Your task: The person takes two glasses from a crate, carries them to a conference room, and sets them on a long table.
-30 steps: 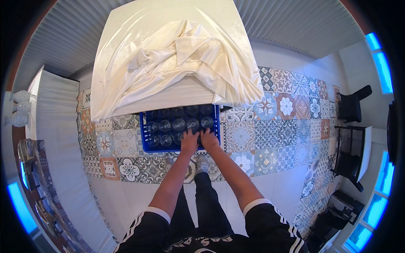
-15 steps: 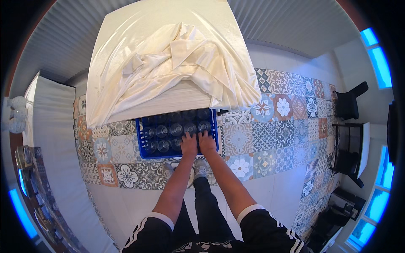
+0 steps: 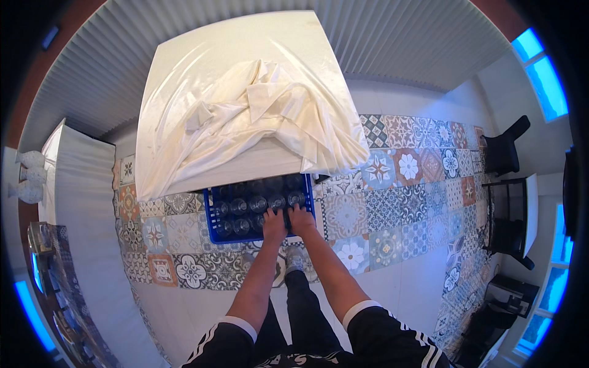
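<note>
A blue plastic crate [image 3: 209, 222] sits on the floor, its far part under the table edge. Rows of clear drinking glasses [image 3: 239, 206] fill it. Both my arms reach down to its near right part. My left hand [image 3: 274, 225] has its fingers bent over a glass in the nearest row. Close beside it, my right hand [image 3: 300, 220] curls over another glass near the crate's right wall. The hands mostly hide these two glasses, and the fingertips are hard to make out.
Above the crate stands a table [image 3: 245, 161] with a bunched cream satin cloth [image 3: 270, 101]. A white-draped table [image 3: 86, 184] is on the left. Black chairs [image 3: 506, 147] and a small table [image 3: 531, 214] stand at the right. My shoes [image 3: 296, 259] are just behind the crate on patterned tiles.
The view has shifted, so the table and crate appear slightly lower. Both hands stay at the same glasses, with their fingers drawn in a little closer.
</note>
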A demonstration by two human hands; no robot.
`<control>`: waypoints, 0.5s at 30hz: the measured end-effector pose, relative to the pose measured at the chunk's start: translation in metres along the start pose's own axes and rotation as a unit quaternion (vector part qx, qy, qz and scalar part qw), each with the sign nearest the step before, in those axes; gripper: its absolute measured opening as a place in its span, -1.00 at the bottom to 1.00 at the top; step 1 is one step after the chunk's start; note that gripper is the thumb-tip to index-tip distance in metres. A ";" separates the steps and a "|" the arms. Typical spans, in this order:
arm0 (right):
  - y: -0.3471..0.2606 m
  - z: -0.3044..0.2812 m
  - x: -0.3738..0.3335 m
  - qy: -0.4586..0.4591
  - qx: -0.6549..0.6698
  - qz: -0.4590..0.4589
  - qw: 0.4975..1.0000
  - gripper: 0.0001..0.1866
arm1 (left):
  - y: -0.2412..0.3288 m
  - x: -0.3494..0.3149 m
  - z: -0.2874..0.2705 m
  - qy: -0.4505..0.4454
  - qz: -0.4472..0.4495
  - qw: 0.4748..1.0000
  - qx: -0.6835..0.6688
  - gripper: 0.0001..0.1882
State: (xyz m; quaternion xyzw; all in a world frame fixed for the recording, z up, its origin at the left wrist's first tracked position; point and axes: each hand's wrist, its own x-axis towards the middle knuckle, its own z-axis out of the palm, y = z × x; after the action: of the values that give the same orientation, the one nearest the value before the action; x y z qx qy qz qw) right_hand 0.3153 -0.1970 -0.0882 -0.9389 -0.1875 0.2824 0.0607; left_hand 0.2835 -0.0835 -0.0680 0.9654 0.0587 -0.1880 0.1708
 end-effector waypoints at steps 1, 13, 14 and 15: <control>0.000 -0.008 -0.003 0.002 -0.008 -0.023 1.000 -0.37 | -0.003 -0.003 -0.002 0.003 0.001 1.000 -0.010 -0.33; 0.018 -0.057 -0.041 0.028 0.123 -0.054 0.991 -0.24 | 0.006 -0.040 -0.052 0.004 -0.031 0.998 -0.047 -0.33; 0.015 -0.061 -0.044 0.028 0.130 -0.054 0.990 -0.25 | 0.000 -0.044 -0.053 0.007 -0.042 0.998 -0.056 -0.33; 0.016 -0.067 -0.047 0.031 0.151 -0.047 0.987 -0.28 | -0.003 -0.045 -0.060 0.006 -0.036 0.997 -0.066 -0.31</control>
State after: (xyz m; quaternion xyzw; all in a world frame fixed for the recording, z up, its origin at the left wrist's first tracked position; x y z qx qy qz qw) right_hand 0.3212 -0.2303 -0.0119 -0.9176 -0.1843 0.2748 0.2203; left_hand 0.2618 -0.0617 0.0004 0.9503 0.1064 -0.1843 0.2273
